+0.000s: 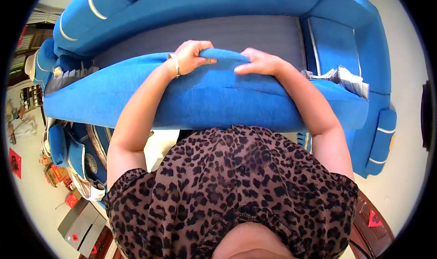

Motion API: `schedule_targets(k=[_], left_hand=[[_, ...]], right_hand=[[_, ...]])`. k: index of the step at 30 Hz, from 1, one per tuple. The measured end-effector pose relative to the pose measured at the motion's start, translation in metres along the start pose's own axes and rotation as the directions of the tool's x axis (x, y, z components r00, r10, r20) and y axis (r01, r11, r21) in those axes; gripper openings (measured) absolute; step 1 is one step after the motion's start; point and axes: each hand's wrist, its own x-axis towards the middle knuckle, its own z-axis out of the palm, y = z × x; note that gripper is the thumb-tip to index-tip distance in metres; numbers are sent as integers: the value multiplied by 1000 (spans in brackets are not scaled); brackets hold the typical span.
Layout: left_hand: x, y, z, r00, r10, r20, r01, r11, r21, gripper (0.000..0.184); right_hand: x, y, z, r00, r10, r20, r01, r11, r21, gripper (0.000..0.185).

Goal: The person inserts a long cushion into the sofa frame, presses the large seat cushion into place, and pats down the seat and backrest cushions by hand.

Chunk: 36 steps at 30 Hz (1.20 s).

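A long blue sofa cushion [227, 102] stretches across the view in front of my body, lifted off the grey sofa base [218, 33] behind it. My left hand [193, 58], with a pale bangle on the wrist, grips the cushion's upper edge, thumb on the near side. Further right, my right hand [259, 62] grips the same edge, its thumb also on the near face. Between the two hands the fabric is pinched up into a ridge. The fingers behind the edge are partly hidden.
The blue sofa backrest [205, 4] curves round behind. A square blue cushion [334, 47] sits at the right end, near a crumpled grey-white cloth [341, 79]. Bolsters [384, 140] lie at the sides. Red boxes [59, 172] and a white cabinet [82, 229] stand lower left.
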Motion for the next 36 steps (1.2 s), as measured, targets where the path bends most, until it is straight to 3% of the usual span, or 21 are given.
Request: schedule_targets(k=[2, 6, 7, 10, 11, 12, 14, 17, 19, 21, 22, 26, 27, 30, 31, 33, 36], left_hand=[[-7, 26, -7, 997, 31, -72, -41, 989, -142, 12], [1, 10, 16, 997, -31, 65, 56, 896, -441, 9], [9, 3, 6, 968, -51, 245, 164, 868, -469, 23], [4, 15, -16, 871, -141, 470, 338, 867, -366, 54], [5, 21, -21, 805, -136, 578, 356, 890, -286, 81], [3, 27, -18, 798, -107, 594, 328, 902, -279, 67], [3, 41, -13, 879, -261, 400, 244, 965, 96, 49], [-10, 31, 5, 985, -109, 131, 82, 977, 196, 30], [-14, 38, 8, 986, -151, 70, 125, 949, 289, 26], [-19, 45, 14, 988, -152, -10, 147, 932, 331, 26], [-21, 48, 15, 987, -161, 8, 152, 945, 289, 25], [-24, 69, 4, 978, -146, 147, 125, 982, 140, 24], [-24, 69, 2, 970, -128, 206, 109, 989, 102, 24], [-16, 61, 0, 961, -54, 271, 4, 983, 181, 22], [-16, 60, -4, 945, -57, 321, 17, 992, 126, 23], [-12, 56, -10, 901, -54, 430, 57, 998, 7, 26], [0, 49, -9, 797, -218, 563, 381, 905, -189, 32]], right_hand=[[-16, -16, 14, 990, -135, -28, 137, 987, 80, 38], [-22, -13, 15, 976, -199, -83, 209, 968, 136, 37], [-20, -12, 11, 978, -187, -95, 199, 970, 141, 37], [-25, -22, 13, 974, -148, -173, 164, 983, 80, 35], [-24, -19, 12, 974, -149, -172, 161, 985, 56, 34], [-21, -15, 11, 973, -154, -174, 162, 986, 34, 34], [-16, -11, 6, 976, -144, -166, 142, 990, -26, 35], [-18, -9, 1, 992, -67, -103, 57, 993, -103, 37], [-21, -12, 3, 1000, 2, -11, -4, 993, -121, 38], [-21, -16, 1, 999, 31, 27, -22, 958, -286, 41], [-22, -18, 2, 998, 51, 48, -30, 931, -363, 42], [-53, -48, 27, 991, -115, 71, 126, 976, -179, 36], [-52, -50, 28, 992, -108, 61, 119, 970, -213, 34], [-54, -49, 24, 995, -99, 23, 101, 968, -229, 34], [-54, -52, 25, 994, -104, 21, 106, 967, -230, 34], [-58, -57, 29, 994, -106, 16, 107, 969, -222, 33], [-50, -53, 21, 994, -110, 2, 108, 969, -224, 34]])
